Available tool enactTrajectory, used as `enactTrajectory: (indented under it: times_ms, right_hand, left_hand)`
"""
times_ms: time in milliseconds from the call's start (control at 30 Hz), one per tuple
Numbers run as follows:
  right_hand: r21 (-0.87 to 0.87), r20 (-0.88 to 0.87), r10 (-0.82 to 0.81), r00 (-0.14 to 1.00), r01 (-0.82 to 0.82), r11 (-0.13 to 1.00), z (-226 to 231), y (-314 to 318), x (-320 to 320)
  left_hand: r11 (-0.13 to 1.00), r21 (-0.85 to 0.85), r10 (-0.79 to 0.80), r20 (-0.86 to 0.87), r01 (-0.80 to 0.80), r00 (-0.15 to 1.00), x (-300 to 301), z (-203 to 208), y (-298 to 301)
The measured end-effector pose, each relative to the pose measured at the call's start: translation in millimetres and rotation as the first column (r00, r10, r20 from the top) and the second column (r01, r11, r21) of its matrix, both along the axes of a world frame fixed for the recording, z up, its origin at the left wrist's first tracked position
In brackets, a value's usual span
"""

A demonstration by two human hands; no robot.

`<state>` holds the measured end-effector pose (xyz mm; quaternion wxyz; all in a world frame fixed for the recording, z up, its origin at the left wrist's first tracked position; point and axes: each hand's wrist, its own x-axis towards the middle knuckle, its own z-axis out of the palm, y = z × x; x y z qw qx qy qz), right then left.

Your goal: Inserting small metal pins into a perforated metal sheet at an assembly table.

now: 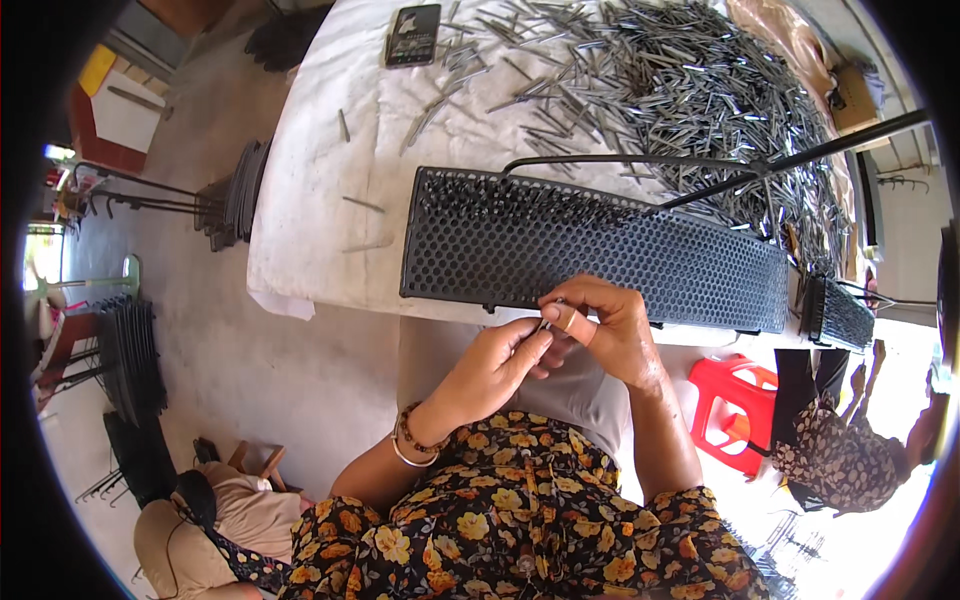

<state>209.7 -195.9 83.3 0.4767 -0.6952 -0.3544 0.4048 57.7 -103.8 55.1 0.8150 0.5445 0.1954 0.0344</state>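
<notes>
My left hand (490, 368) and my right hand (612, 325) meet just in front of the table, fingertips pinched together. Between them is a small, slim metal piece (545, 325), mostly covered by the fingers, so its exact kind does not show. Right behind my hands a long black perforated tray (600, 245) lies tilted along the table's near edge, with round holes all over. Many thin dark pieces stand in holes along its far side. A large heap of thin dark metal strips (710, 100) covers the far right of the table.
A white cloth covers the table (320, 200), with loose strips and a black phone (413, 36) on it. A black rod (800, 148) crosses above the heap. One red stool (735, 415) stands at right, near another person (845, 455). Another person (240, 520) sits at lower left.
</notes>
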Motion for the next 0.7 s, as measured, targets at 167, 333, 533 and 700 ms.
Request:
enactTrajectory:
  times_ms: [167, 333, 533, 700]
  right_hand:
    - [-0.008, 0.092, 0.032, 0.995, -0.031, 0.999, 6, -1, 9]
    - [0.067, 0.05, 0.052, 0.997, -0.056, 0.996, 13, 6, 15]
    - [0.188, 0.255, -0.035, 0.966, -0.014, 0.982, 12, 10, 22]
    - [0.346, 0.524, -0.138, 0.84, -0.062, 0.936, 14, 41, 42]
  left_hand:
    - [0.872, 0.489, 0.009, -0.086, 0.034, 0.996, 3, 12, 11]
    - [0.902, 0.404, 0.153, 0.03, -0.152, 0.988, 4, 5, 9]
    - [0.844, 0.462, 0.272, 0.072, -0.274, 0.96, -2, 20, 9]
    - [0.488, 0.634, 0.53, 0.33, -0.6, 0.781, -21, 11, 56]
